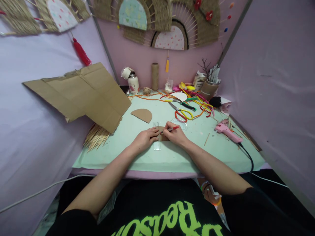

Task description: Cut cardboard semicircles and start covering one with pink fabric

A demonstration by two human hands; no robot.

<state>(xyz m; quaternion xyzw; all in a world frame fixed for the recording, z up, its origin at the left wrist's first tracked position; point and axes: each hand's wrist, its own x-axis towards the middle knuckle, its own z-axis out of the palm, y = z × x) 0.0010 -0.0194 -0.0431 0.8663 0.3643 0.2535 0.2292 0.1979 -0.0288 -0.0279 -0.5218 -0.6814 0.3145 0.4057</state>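
On the table (177,161), your left hand (146,139) lies unclenched on the ruler (157,146), which points away from you over the cardboard piece (163,138), while your right hand (176,134) pinches the red pen (175,128) just right of it.

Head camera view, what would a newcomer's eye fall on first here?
Probably the big brown cardboard sheet tilted at the left, along with the woven hangings high on the back wall. The pink glue gun also stands out, toward the right side of the table. At the centre, the left hand rests on a clear ruler, beside the right hand holding a red-ended pen.
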